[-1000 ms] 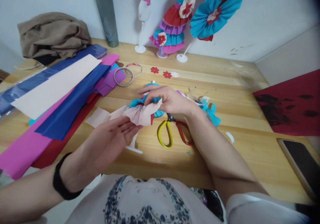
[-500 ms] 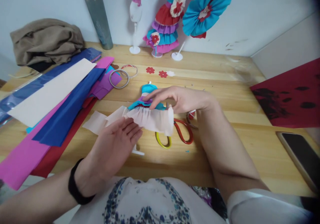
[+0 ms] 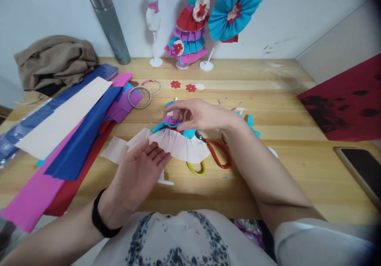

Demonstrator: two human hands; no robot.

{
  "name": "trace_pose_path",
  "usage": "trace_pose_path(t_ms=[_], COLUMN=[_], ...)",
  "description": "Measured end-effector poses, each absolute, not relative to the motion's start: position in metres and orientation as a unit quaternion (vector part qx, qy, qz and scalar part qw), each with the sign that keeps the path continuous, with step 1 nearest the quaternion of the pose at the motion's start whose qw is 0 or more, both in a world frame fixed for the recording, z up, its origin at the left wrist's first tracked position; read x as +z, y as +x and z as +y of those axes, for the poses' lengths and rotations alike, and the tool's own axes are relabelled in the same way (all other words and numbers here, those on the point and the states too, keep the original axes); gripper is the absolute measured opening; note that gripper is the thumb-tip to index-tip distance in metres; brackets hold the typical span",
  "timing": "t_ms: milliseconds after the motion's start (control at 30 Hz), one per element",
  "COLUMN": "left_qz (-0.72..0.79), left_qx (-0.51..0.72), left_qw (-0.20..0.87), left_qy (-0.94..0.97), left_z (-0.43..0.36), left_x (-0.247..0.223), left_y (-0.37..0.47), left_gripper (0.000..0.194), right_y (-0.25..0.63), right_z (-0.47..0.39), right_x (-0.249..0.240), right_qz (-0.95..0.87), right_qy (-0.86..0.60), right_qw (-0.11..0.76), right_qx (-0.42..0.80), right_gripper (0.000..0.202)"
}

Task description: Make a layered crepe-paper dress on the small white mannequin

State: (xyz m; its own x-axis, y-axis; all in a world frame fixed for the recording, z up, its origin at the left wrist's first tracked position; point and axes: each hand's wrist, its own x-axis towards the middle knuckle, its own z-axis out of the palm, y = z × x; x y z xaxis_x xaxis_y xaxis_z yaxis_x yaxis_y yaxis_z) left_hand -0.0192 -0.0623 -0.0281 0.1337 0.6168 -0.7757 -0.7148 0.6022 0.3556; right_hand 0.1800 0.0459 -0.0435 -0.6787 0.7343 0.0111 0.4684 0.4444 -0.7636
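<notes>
- On the table [image 3: 312, 171], mostly under my right hand [image 3: 202, 115], lies a little paper dress [image 3: 170, 120]. Its white ruffle [image 3: 181, 145] fans out toward my camera.
- That right hand has its fingers bent down over the dress. I cannot tell if they pinch it.
- My left hand [image 3: 139, 178] is palm up by the ruffle, fingers loose and a bit curled. I see nothing held in it.
- I think I am at the step of putting the ruffle on the bottom. The next move calls for soft fingers and neat folds, because thin paper could rip.
- Scissors [image 3: 210, 142] lie partly under the ruffle's right side, so they could snag it.
- Farther back are two red flowers [image 3: 191, 88] and a gray ring [image 3: 129, 99].
- Big blue paper [image 3: 86, 135] lies left; a phone [image 3: 357, 167] lies far right.
</notes>
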Motion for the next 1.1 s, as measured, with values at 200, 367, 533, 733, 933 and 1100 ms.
trace_pose_path(t_ms=[200,367,533,733,933,1100], left_qz=[0.491,0.441,0.403,0.400,0.401,0.439], left_qx=[0.382,0.417,0.457,0.462,0.446,0.437], left_qw=[0.783,0.789,0.782,0.780,0.789,0.776], left_qy=[0.016,0.101,0.133,0.134,0.130,0.117], left_z=[-0.062,-0.057,-0.049,-0.046,-0.043,-0.038], left_x=[-0.028,-0.031,-0.035,-0.044,-0.050,-0.049], left_y=[-0.014,-0.011,-0.009,-0.017,-0.021,-0.018], left_gripper=[0.018,0.020,0.016,0.017,0.019,0.026], right_y=[0.171,0.165,0.155,0.147,0.148,0.148], right_z=[0.043,0.044,0.041,0.035,0.033,0.035], right_x=[-0.048,-0.053,-0.053,-0.048,-0.047,-0.051], right_qz=[-0.829,-0.775,-0.753,-0.739,-0.729,-0.733], right_qy=[-0.378,-0.407,-0.426,-0.446,-0.448,-0.442], right_qw=[0.169,0.226,0.236,0.240,0.254,0.259], right_qx=[0.375,0.428,0.442,0.445,0.451,0.448], right_gripper=[0.029,0.012,0.011,0.010,0.009,0.010])
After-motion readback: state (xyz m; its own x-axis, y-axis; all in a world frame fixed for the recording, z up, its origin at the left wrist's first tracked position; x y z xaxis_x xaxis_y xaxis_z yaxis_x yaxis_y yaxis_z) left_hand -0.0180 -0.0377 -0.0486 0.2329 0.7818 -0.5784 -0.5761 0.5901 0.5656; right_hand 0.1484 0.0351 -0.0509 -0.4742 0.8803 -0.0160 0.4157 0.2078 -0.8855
